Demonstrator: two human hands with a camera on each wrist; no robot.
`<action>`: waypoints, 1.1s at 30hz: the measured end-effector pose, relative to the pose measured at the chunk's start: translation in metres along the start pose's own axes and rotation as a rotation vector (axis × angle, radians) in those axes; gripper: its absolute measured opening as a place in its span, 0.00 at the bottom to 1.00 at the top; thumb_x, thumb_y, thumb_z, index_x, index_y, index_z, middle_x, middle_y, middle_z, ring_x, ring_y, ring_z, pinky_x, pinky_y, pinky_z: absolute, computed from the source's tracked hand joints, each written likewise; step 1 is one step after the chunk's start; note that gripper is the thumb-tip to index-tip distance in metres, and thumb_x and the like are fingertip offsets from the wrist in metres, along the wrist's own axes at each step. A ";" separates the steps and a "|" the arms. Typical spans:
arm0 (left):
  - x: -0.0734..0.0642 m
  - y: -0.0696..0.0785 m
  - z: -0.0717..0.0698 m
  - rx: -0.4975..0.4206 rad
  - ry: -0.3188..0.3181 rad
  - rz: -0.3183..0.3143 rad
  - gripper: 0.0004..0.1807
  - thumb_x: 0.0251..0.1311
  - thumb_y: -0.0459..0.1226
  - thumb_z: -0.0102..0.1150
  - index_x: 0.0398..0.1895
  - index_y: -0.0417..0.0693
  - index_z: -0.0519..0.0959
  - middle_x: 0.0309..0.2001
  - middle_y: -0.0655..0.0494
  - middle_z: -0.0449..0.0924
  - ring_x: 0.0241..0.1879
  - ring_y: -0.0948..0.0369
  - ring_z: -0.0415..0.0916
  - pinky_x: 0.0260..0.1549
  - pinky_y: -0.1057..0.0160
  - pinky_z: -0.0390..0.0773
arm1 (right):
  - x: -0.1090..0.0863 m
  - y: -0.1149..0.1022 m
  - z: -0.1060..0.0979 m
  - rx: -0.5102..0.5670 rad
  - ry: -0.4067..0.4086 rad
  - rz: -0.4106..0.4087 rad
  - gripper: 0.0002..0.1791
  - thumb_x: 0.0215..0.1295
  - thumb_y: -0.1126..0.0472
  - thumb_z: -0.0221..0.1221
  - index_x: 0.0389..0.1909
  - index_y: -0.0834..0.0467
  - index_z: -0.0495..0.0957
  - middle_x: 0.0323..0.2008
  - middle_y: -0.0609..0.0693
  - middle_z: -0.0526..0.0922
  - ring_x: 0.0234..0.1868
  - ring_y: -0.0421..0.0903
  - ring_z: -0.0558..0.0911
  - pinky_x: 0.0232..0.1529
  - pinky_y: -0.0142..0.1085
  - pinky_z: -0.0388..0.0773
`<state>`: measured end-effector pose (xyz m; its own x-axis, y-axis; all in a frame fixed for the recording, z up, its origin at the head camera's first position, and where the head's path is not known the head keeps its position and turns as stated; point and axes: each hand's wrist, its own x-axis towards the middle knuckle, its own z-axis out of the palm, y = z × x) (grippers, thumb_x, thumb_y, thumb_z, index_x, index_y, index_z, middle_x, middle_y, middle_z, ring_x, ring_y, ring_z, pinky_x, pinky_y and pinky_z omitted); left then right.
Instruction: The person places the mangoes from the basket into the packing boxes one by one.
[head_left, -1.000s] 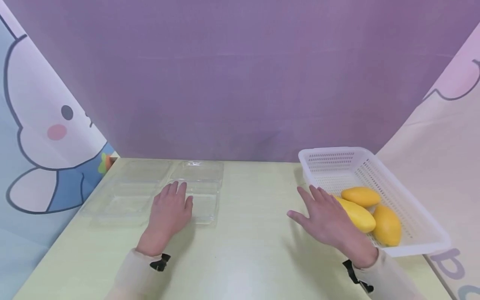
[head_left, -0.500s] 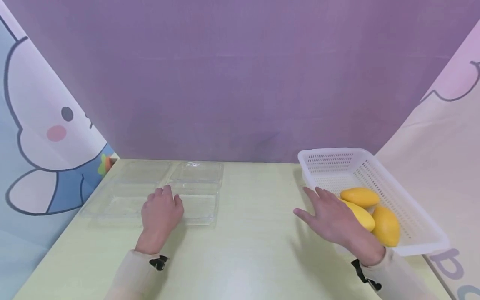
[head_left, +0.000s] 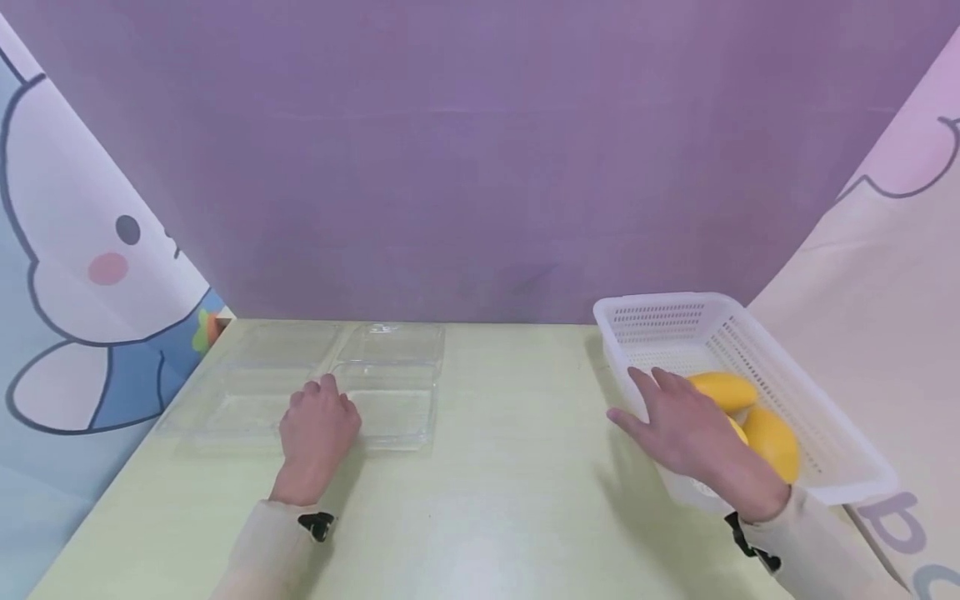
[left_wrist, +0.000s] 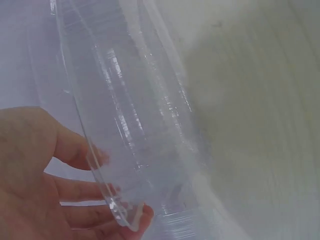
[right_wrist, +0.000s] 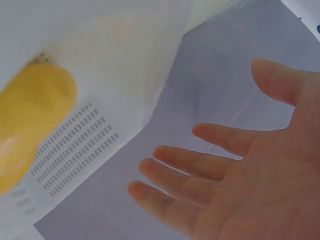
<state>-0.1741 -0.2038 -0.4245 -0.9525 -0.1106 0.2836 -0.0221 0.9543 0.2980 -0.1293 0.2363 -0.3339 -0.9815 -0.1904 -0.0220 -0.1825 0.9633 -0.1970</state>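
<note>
Two clear plastic clamshell boxes with raised lids lie at the table's left: a left box [head_left: 240, 408] and a right box [head_left: 397, 417]. My left hand [head_left: 318, 437] grips a box's edge where the two meet. In the left wrist view its curled fingers and thumb wrap that clear rim [left_wrist: 87, 127]; which box it belongs to, I cannot tell. My right hand [head_left: 690, 429], fingers straight and spread, hovers over the near left side of a white plastic basket [head_left: 840, 425]. Inside are yellow mangoes [head_left: 774, 442], one largely hidden by the hand.
A pale wooden table [head_left: 510, 500] bears everything. Purple cloth [head_left: 480, 167] hangs along its back edge. Printed curtains flank both sides, the left one with a cartoon figure [head_left: 90, 267]. A dark strap [head_left: 318, 525] circles each wrist.
My left hand has drawn slightly left, its fingers curling from straight onto the box edge. My right hand has shifted right, further over the basket. Boxes and mangoes lie where they were.
</note>
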 end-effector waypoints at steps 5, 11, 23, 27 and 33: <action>0.002 -0.005 0.003 0.012 -0.029 0.015 0.06 0.59 0.29 0.47 0.32 0.30 0.70 0.28 0.35 0.72 0.29 0.38 0.75 0.22 0.42 0.78 | 0.000 0.007 -0.002 -0.008 -0.011 0.018 0.44 0.73 0.36 0.51 0.73 0.67 0.62 0.68 0.77 0.63 0.67 0.76 0.64 0.60 0.70 0.64; 0.003 -0.008 0.004 -0.019 -0.085 0.005 0.10 0.54 0.26 0.48 0.38 0.25 0.71 0.33 0.32 0.73 0.31 0.37 0.76 0.24 0.42 0.80 | 0.001 0.015 -0.004 -0.001 -0.037 0.043 0.45 0.73 0.34 0.50 0.74 0.68 0.60 0.69 0.78 0.62 0.67 0.77 0.62 0.59 0.73 0.62; 0.004 -0.007 0.005 -0.161 -0.143 0.009 0.26 0.53 0.24 0.49 0.58 0.18 0.69 0.43 0.25 0.74 0.37 0.38 0.77 0.36 0.38 0.80 | -0.004 0.032 -0.005 -0.002 -0.050 0.067 0.48 0.72 0.31 0.48 0.74 0.67 0.59 0.69 0.78 0.62 0.68 0.76 0.62 0.57 0.73 0.63; 0.005 -0.008 0.005 -0.216 -0.170 -0.015 0.26 0.56 0.25 0.46 0.60 0.18 0.68 0.47 0.23 0.74 0.44 0.33 0.76 0.43 0.35 0.78 | -0.004 0.036 -0.005 0.009 -0.059 0.075 0.48 0.72 0.30 0.47 0.75 0.67 0.58 0.69 0.77 0.62 0.68 0.76 0.62 0.56 0.74 0.63; 0.009 -0.009 0.006 -0.297 -0.220 -0.061 0.28 0.60 0.27 0.43 0.63 0.17 0.66 0.54 0.19 0.72 0.52 0.29 0.74 0.48 0.33 0.75 | -0.004 0.039 -0.006 0.018 -0.063 0.074 0.49 0.73 0.30 0.47 0.74 0.68 0.58 0.68 0.78 0.62 0.67 0.77 0.62 0.56 0.73 0.65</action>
<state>-0.1840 -0.2118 -0.4302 -0.9954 -0.0715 0.0637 -0.0226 0.8219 0.5692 -0.1331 0.2754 -0.3351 -0.9865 -0.1306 -0.0985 -0.1076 0.9717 -0.2101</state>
